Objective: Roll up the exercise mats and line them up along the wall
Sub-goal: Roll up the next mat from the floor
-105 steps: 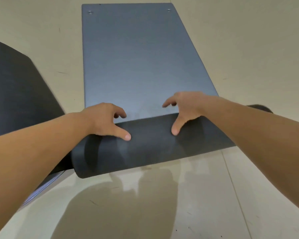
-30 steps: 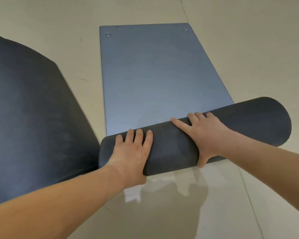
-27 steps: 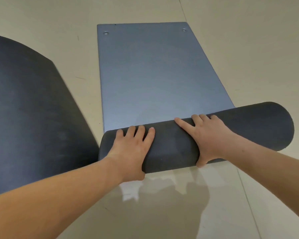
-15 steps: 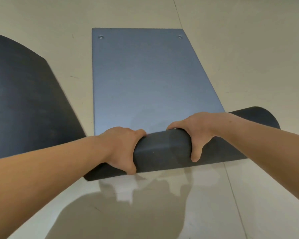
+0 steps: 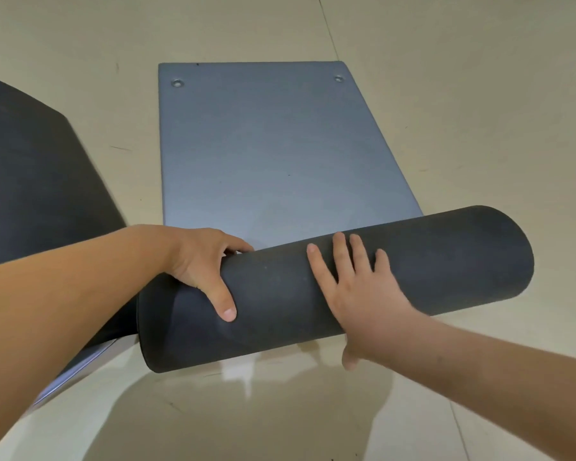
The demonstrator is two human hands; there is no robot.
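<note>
While the mat (image 5: 273, 154) lies half rolled at centre frame, its roll (image 5: 330, 287) is clasped by the left hand (image 5: 203, 261) and pressed by the flat, open right hand (image 5: 356, 291). Soft, springy foam is judged likely to unroll; both ends are best held.

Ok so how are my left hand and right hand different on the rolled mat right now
The left hand curls over the top of the roll, fingers tucked behind, thumb in front. The right hand lies flat, fingers spread, thumb below the near side. The left sits near the roll's end, the right near its middle. Both touch the roll.
</note>
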